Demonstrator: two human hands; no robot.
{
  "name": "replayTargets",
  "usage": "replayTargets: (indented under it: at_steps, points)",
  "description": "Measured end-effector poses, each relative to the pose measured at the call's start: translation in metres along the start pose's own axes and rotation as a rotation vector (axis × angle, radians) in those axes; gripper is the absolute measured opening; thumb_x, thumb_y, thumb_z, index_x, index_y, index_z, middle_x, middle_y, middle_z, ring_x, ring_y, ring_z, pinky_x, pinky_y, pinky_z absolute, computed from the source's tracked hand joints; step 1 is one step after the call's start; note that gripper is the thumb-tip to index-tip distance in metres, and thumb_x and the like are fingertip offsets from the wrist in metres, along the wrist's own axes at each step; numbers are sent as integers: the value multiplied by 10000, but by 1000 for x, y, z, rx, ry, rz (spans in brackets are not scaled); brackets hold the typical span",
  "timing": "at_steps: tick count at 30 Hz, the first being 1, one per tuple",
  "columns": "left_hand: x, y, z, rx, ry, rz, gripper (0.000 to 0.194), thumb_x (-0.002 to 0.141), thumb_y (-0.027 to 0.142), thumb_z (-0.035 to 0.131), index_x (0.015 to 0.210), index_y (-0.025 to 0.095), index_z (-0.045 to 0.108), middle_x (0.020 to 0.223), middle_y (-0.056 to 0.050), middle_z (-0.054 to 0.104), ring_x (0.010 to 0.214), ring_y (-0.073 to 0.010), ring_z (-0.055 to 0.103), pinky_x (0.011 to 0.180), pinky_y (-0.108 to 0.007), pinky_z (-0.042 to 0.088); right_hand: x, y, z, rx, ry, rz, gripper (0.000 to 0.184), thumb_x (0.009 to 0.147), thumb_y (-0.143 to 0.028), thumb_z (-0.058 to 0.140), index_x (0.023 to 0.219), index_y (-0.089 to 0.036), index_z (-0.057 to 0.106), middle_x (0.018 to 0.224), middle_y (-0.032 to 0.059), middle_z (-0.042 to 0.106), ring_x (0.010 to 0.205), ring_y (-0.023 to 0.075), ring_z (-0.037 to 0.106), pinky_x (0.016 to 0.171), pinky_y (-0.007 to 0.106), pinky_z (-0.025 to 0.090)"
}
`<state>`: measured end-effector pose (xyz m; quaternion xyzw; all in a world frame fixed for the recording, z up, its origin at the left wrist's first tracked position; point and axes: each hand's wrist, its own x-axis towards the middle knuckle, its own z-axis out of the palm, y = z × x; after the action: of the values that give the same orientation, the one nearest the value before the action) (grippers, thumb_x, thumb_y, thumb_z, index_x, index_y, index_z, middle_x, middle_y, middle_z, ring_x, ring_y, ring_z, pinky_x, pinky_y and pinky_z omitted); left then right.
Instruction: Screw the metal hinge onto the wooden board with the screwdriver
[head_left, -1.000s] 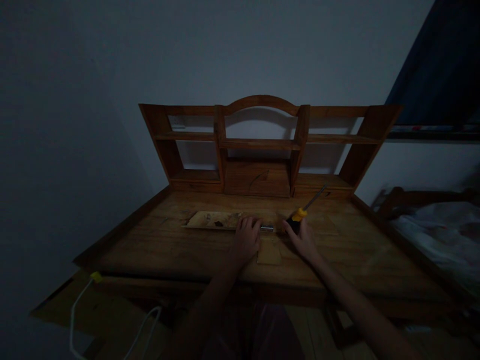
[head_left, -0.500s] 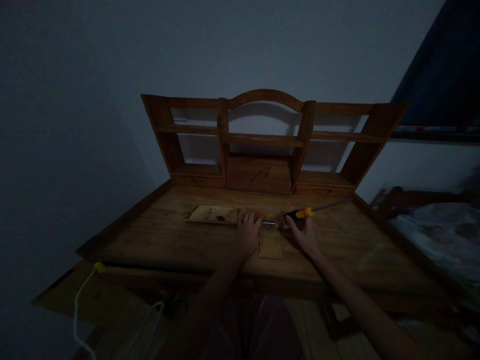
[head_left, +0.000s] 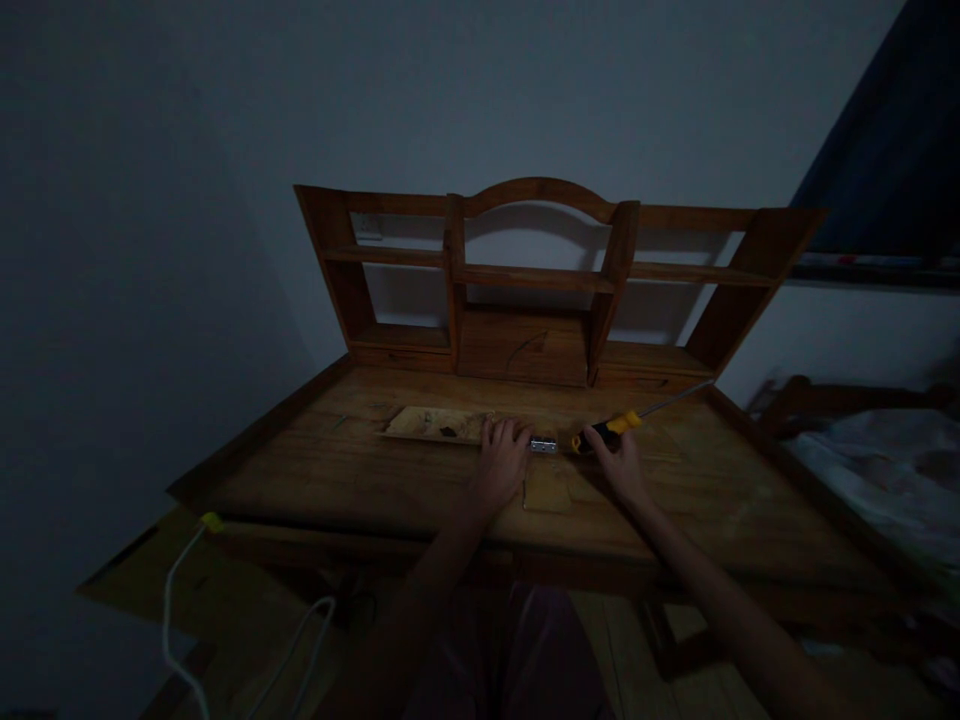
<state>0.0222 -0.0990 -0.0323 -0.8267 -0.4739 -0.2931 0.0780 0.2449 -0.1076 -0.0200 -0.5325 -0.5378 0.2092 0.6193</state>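
Note:
A pale, rough-faced strip of wood (head_left: pixel 427 424) with a dark knot lies across the desk. My left hand (head_left: pixel 502 462) holds its right part, fingers bent over the top; the thumb is hidden. Just right of those fingers is a small silver hinge (head_left: pixel 543 444) with holes in its leaf. My right hand (head_left: pixel 621 466) grips a screwdriver (head_left: pixel 622 422) by its black and yellow handle. Its long metal shaft points up and to the right, away from the hinge, and the handle's butt end is nearest the hinge. A small flat wooden piece (head_left: pixel 547 492) lies below the hinge.
The wooden desk top (head_left: pixel 315 480) has a hutch (head_left: pixel 525 278) with shelves and small drawers along its back. A white cable (head_left: pixel 171 610) with a yellow end (head_left: pixel 213 522) hangs at the front left corner. At the right is a bed with pale bedding (head_left: pixel 877 460). The light is dim.
The screwdriver has tilted a little more upward in my right hand, its butt end shifting slightly. My left hand stays on the wood strip. The whole view has shifted slightly.

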Motion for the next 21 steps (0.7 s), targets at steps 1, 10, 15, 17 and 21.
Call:
replayTargets:
  at_steps: [1,10,15,17,21]
  points:
    - [0,0,0,-2,0,1,367,966,241,418,1325,256,492,1247,-99,522,1246,-264,454,1177,-571,189,0,0,0,37,-34,24,368,761,-531,725,899,-218,590,862,45,671,826,234,642,762,360,523]
    - [1,1,1,-1,1,-7,367,965,249,422,1324,253,502,1263,-103,516,1242,-270,449,1172,-566,195,-8,-7,2,308,-481,301,347,805,-560,668,876,-220,662,861,70,731,704,222,702,608,306,537]
    - [1,0,1,-6,7,-7,365,970,259,415,1324,260,502,1256,-98,520,1242,-266,450,1173,-556,197,-8,0,5,387,-460,325,382,768,-554,710,669,-216,560,768,64,709,736,228,710,603,295,544]
    - [0,0,2,-15,6,-7,367,968,262,422,1326,262,501,1262,-99,517,1247,-269,448,1169,-557,204,-7,3,6,392,-484,331,391,762,-541,720,636,-216,541,705,48,680,741,219,706,622,289,550]
    - [0,-2,3,-26,-2,1,378,958,271,453,1333,252,501,1277,-107,513,1255,-276,444,1169,-560,199,-3,3,7,381,-512,333,411,755,-538,726,586,-208,549,630,20,619,658,169,671,660,271,559]
